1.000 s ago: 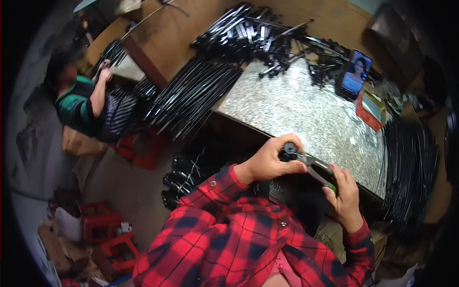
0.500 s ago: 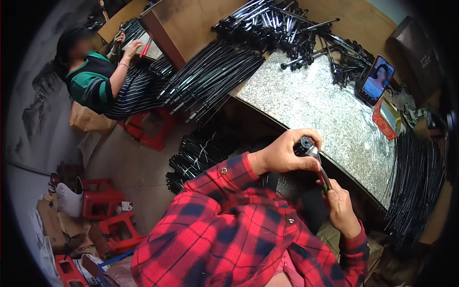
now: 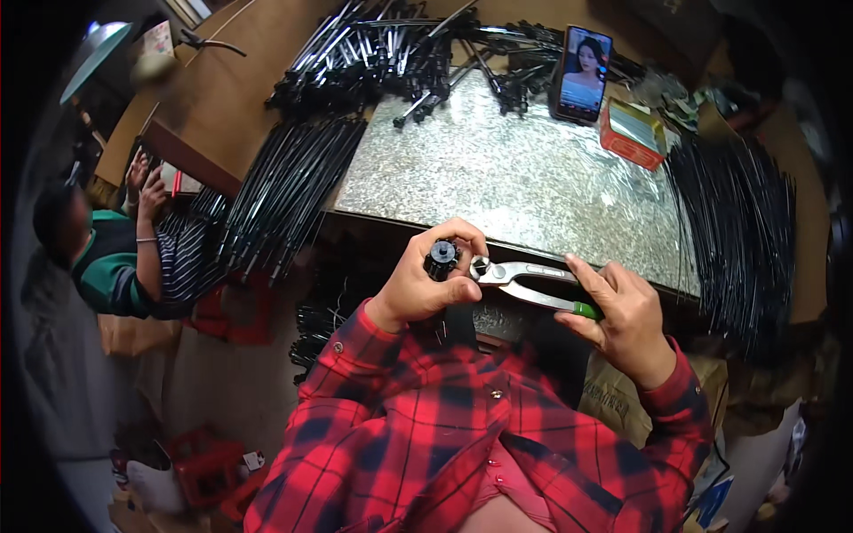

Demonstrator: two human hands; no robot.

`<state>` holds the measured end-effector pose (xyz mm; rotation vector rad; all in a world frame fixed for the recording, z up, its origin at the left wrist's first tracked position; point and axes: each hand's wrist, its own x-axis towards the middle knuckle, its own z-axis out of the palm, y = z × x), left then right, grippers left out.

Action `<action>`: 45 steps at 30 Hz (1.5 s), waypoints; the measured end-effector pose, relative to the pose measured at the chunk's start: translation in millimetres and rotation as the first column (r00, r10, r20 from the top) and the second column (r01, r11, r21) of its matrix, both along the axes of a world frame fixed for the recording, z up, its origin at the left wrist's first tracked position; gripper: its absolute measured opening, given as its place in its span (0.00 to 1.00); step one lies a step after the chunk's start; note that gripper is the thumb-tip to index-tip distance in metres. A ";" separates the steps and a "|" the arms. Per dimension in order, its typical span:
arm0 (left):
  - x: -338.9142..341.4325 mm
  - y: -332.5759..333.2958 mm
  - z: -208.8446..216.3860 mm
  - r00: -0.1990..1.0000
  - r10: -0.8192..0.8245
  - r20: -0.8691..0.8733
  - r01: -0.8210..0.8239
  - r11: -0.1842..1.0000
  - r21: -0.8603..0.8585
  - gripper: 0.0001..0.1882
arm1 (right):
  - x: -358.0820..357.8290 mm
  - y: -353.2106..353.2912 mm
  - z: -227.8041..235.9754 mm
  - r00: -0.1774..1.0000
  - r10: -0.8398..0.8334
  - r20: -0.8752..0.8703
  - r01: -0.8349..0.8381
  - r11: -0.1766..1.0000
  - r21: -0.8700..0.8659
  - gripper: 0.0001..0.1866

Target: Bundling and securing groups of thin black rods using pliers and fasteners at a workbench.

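My left hand (image 3: 410, 286) is wrapped round a round black notched hub (image 3: 442, 256), whose end faces up with a small stud at its centre. Close to the right of it are the jaws of silver pliers (image 3: 526, 269), by the tips of my left fingers. A small dark bit shows in the jaws; I cannot tell whether it joins the hub. My right hand (image 3: 629, 318) grips the pliers by their handles, one of which has a green sleeve. The handles are spread apart. Both hands are in front of the near edge of a speckled worktable (image 3: 498, 169).
Black rods with silver shafts (image 3: 382, 58) pile up at the back. Long black rods (image 3: 289, 191) lie left, and thin ones (image 3: 742, 231) hang right. A phone (image 3: 582, 75) stands behind an orange box (image 3: 633, 133). Another person (image 3: 115, 249) sits left, near a red stool (image 3: 209, 466).
The view has swung right, so the table and co-worker sit further left. The pliers have turned from steep to nearly level, their handles now visibly spread. My left hand still holds the hub.
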<state>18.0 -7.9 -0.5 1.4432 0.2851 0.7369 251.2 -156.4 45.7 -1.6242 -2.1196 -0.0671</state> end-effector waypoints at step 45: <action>-43.2 6.6 9.7 0.739 -0.154 0.656 0.298 0.948 -0.113 0.36 | -70.5 73.2 -36.2 -0.431 -0.130 -0.893 -0.379 0.924 0.048 0.17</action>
